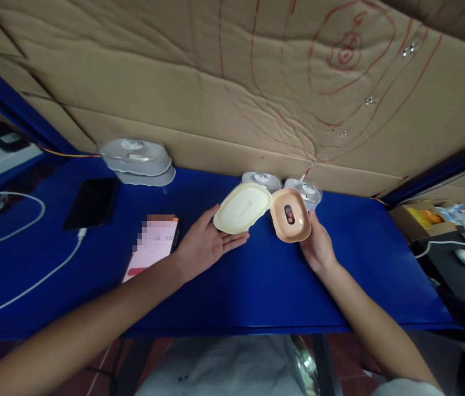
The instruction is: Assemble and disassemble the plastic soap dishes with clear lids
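Note:
My left hand holds a cream-coloured oval dish with a wavy rim. The thumb is at its near left side and the fingers reach under it. A peach-coloured dish with rounded corners is tilted toward me in my right hand. There is a dark oval patch in its middle; what shows there is too small to make out. The two dishes meet or overlap at their neighbouring edges above the blue table. My right fingers are mostly hidden behind the peach dish.
Clear-lidded boxes stand along the cardboard wall: a grey stack at left and two behind the dishes. Two phones lie at left, one with a lit screen. A white cable crosses the table.

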Action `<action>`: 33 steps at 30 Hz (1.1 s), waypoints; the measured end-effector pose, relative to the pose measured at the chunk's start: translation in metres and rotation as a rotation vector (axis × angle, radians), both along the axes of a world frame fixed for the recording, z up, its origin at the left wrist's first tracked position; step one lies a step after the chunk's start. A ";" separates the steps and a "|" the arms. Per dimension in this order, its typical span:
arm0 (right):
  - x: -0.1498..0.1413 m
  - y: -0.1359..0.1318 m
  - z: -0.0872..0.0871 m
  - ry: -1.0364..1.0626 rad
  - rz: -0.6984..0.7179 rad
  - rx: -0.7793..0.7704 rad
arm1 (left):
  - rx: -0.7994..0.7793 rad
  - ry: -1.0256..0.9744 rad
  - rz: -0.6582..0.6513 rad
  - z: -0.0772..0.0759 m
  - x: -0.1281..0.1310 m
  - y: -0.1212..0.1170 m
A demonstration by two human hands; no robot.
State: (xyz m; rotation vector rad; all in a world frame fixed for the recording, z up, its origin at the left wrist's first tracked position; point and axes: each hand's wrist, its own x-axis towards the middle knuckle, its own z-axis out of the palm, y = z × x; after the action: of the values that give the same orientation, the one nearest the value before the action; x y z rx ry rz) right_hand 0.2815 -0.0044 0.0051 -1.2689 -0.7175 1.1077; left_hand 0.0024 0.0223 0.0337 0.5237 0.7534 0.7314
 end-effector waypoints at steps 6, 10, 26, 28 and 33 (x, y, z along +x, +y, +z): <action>0.001 -0.001 0.003 -0.020 0.016 0.034 | 0.201 0.213 0.103 0.001 0.003 -0.012; -0.007 -0.011 0.004 -0.181 0.102 0.119 | 0.373 0.363 0.109 -0.002 0.007 -0.026; -0.029 -0.039 0.009 -1.229 0.683 0.655 | 0.621 0.254 -0.026 -0.025 0.011 -0.027; -0.022 -0.034 0.007 -1.325 0.700 0.644 | 0.538 0.245 -0.027 -0.027 0.012 -0.027; 0.014 -0.005 -0.002 -1.473 0.468 0.414 | 0.259 0.241 0.054 -0.020 0.009 -0.024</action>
State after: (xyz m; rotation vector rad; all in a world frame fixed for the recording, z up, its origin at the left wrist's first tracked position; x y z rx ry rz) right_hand 0.2956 -0.0097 0.0031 -1.4416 -2.2762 0.1146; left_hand 0.0117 -0.0018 0.0133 0.8393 0.9050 0.8309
